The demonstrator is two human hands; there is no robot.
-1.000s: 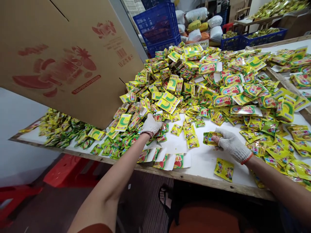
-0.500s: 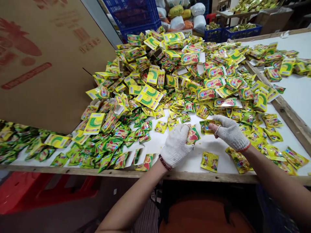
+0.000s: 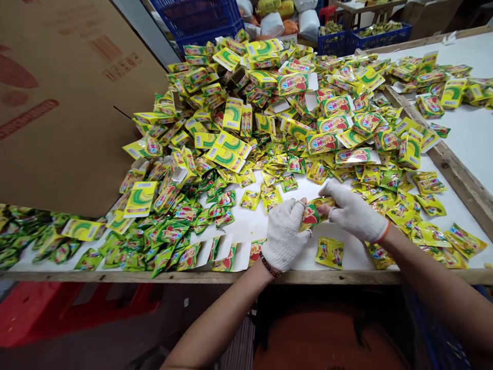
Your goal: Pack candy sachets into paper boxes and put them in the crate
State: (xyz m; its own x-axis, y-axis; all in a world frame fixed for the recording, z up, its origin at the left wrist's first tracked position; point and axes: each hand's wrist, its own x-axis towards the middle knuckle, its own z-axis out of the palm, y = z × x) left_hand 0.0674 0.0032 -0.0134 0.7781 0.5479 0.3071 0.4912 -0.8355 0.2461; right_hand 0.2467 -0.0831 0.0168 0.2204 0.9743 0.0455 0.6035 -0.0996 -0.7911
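Note:
My left hand (image 3: 285,235), in a white fingertip-less glove, is closed round a small printed candy box (image 3: 309,218) with a red and green front. My right hand (image 3: 353,211), gloved the same way, pinches a yellow candy packet (image 3: 326,202) against the box's right end. How far the packet sits inside the box cannot be made out. A pair of yellow packets (image 3: 330,252) lies on the white tabletop below my hands. By my left wrist, several boxes with white flaps (image 3: 242,255) stand along the front edge.
A heap of printed boxes (image 3: 231,113) covers the table's back. Green packets (image 3: 175,231) lie to the left, yellow packets (image 3: 408,216) to the right. A large cardboard carton (image 3: 77,139) stands at left. A wooden rail (image 3: 450,164) crosses the right side; a red stool (image 3: 34,313) is below.
My right hand has moved left with the yellow packet, bringing it to the box in my left hand. The camera view has shifted slightly.

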